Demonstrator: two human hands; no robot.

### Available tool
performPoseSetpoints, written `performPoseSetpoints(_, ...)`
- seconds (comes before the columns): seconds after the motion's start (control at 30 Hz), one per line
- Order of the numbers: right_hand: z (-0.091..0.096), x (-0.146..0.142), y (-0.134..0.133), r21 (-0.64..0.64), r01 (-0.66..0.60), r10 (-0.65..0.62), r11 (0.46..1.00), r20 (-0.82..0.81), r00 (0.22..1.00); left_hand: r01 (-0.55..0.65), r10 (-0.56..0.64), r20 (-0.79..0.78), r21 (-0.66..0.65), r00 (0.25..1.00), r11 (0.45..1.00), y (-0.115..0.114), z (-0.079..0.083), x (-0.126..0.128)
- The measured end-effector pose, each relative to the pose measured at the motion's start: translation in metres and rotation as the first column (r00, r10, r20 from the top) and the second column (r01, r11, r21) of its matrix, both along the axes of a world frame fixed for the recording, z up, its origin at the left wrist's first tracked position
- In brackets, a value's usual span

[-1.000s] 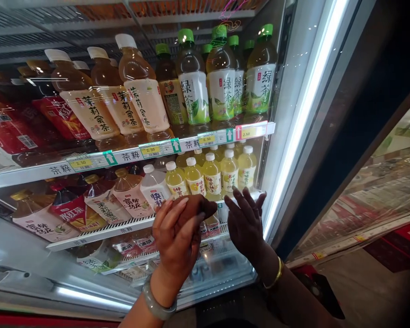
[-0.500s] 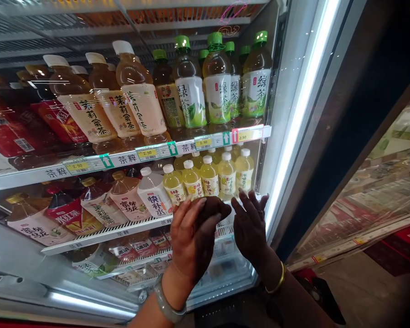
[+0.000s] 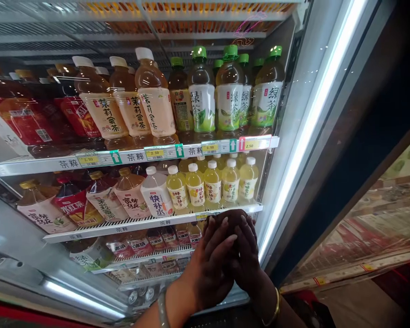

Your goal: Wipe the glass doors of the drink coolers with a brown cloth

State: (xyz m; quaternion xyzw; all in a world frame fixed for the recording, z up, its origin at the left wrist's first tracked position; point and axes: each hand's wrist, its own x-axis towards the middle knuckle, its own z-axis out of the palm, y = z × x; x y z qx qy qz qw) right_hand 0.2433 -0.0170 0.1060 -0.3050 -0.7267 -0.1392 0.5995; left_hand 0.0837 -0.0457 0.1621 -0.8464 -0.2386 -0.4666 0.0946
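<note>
My left hand [image 3: 208, 271] and my right hand [image 3: 250, 262] are pressed together in front of the open drinks fridge, just below the middle shelf [image 3: 150, 223]. Between their fingertips sits a dark brown lump [image 3: 225, 217]; I cannot tell what it is. The left fingers lie over it from the left, and the right fingers close against it from the right. A pale bangle is on my left wrist and a gold one on my right. Small yellow bottles [image 3: 213, 184] stand right above the hands.
Green-capped tea bottles [image 3: 229, 98], white-capped amber tea bottles [image 3: 133, 109] and red-labelled bottles [image 3: 17, 123] fill the upper shelf. Lower shelves hold more small bottles. A bright light strip [image 3: 310, 123] and the dark door frame [image 3: 362, 136] stand at the right.
My hands were apart, the left holding the brown lump and the right open with spread fingers. They have come together around the lump and moved right and down.
</note>
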Motion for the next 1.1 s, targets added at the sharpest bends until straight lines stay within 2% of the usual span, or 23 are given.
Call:
performPoseSetpoints(0.07,0.002,-0.009,0.001,0.048,0.063,-0.064,0.997,0.007,0.998,0.004,-0.005,-0.002,-0.14,1.0,0.99,-0.011,0.006,-0.009)
performPoseSetpoints(0.13,0.007,-0.022,0.003,0.106,0.158,-0.154,0.982,-0.047,0.987,0.005,-0.004,0.007,-0.195,1.0,0.981,-0.018,0.012,-0.013)
performPoseSetpoints(0.2,0.015,-0.03,0.005,0.135,0.212,-0.199,0.968,-0.105,0.974,0.004,-0.006,-0.012,-0.175,1.0,0.985,-0.021,0.018,-0.014)
performPoseSetpoints(0.27,0.028,-0.027,0.009,0.16,0.192,-0.176,0.968,-0.107,0.979,-0.053,0.042,-0.072,-0.15,0.996,0.987,-0.021,0.021,-0.014)
performPoseSetpoints(0.33,0.041,-0.014,0.013,0.18,0.158,-0.146,0.971,-0.079,0.986,-0.176,0.164,-0.113,-0.107,0.98,0.979,-0.02,0.023,-0.014)
performPoseSetpoints(0.4,0.052,0.004,0.016,0.186,0.161,-0.149,0.969,-0.08,0.986,-0.322,0.312,-0.128,-0.065,0.941,0.944,-0.019,0.023,-0.015)
performPoseSetpoints(0.5,0.051,0.018,0.015,0.178,0.181,-0.161,0.967,-0.125,0.979,-0.45,0.446,-0.108,-0.021,0.889,0.893,-0.018,0.02,-0.013)
performPoseSetpoints(0.6,0.039,0.01,0.009,0.152,0.147,-0.13,0.977,-0.116,0.985,-0.475,0.474,-0.119,0.027,0.872,0.88,-0.017,0.015,-0.006)
performPoseSetpoints(0.67,0.038,0.003,0.006,0.148,0.108,-0.097,0.983,-0.081,0.992,-0.469,0.474,-0.146,0.064,0.869,0.881,-0.016,0.014,-0.002)
performPoseSetpoints(0.77,0.053,0.008,0.011,0.185,0.114,-0.102,0.976,-0.072,0.992,-0.468,0.478,-0.177,0.098,0.86,0.878,-0.016,0.017,0.003)
performPoseSetpoints(0.87,0.065,0.028,0.017,0.211,0.167,-0.155,0.963,-0.071,0.985,-0.48,0.492,-0.159,0.11,0.856,0.87,-0.015,0.021,0.007)
performPoseSetpoints(0.97,0.05,0.039,0.016,0.201,0.182,-0.164,0.962,-0.102,0.981,-0.482,0.491,-0.138,0.098,0.86,0.871,-0.013,0.018,0.011)
performPoseSetpoints(1.1,0.017,0.028,0.008,0.127,0.101,-0.093,0.987,-0.064,0.994,-0.435,0.445,-0.153,0.098,0.882,0.895,-0.007,0.003,0.02)
